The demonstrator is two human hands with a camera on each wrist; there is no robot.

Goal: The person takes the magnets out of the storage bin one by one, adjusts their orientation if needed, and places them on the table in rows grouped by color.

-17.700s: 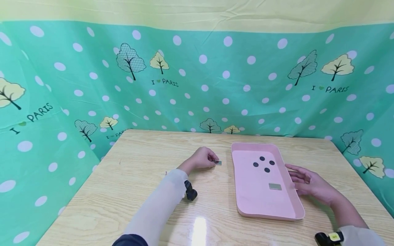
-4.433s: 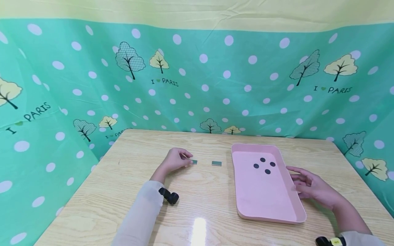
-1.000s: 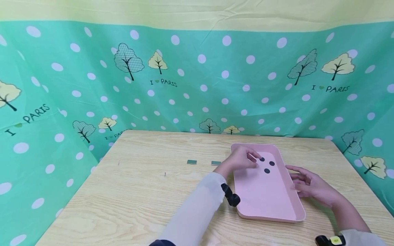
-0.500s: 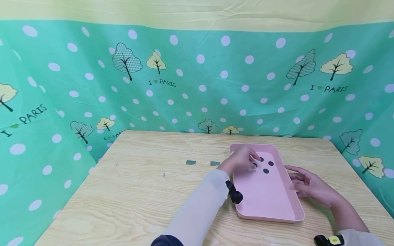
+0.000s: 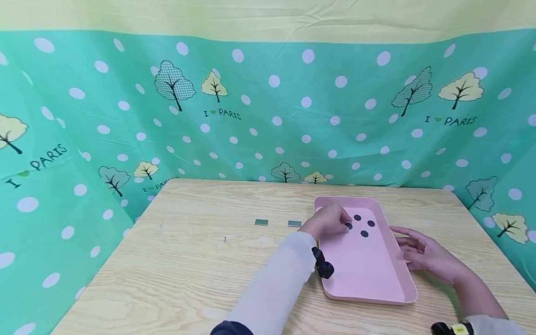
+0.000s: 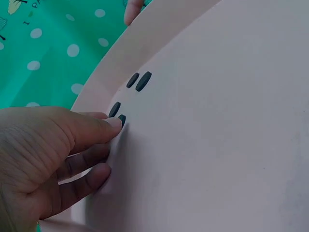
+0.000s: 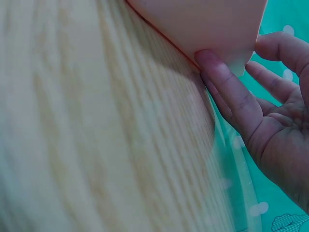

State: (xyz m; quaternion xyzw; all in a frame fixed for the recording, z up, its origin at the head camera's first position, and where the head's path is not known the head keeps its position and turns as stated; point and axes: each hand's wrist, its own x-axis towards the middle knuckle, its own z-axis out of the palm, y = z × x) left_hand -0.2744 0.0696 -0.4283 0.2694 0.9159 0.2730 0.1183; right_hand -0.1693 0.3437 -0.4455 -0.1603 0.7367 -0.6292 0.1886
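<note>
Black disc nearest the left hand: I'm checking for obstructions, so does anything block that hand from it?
Nothing visible: the left hand is directly at that black disc, inside the pink tray.

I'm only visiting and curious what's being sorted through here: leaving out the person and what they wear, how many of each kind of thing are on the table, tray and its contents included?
Black discs: 4
Grey-green rectangles: 2
Pink tray: 1
Total: 7
</note>
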